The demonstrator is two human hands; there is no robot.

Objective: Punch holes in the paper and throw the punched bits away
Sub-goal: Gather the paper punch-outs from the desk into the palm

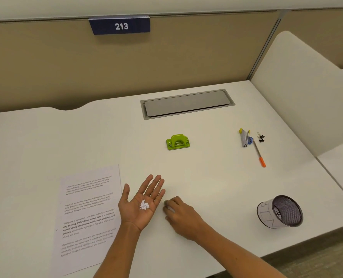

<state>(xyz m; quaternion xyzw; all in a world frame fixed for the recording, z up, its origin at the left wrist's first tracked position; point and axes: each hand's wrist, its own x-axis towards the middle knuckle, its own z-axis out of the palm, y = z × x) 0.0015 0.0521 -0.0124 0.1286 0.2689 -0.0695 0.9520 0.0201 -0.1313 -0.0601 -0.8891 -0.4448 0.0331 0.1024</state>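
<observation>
While the left hand (141,203) lies palm up and flat open on the white desk (206,177), a small heap of white bits (144,205) sits in its palm. Just to its right, the right hand (181,216) rests palm down on the desk with fingers curled, its fingertips (166,203) pressed to the surface near the left hand's edge; whether it pinches anything cannot be told. A printed paper (88,217) lies flat just left of the left hand. The green punch (177,142) stands further back, apart from both hands. A mesh cup (281,212) lies tilted on its side near the right front edge, mouth toward the camera. A stapler (244,137), clips (260,137) and a pen (259,154) lie at the far right.
</observation>
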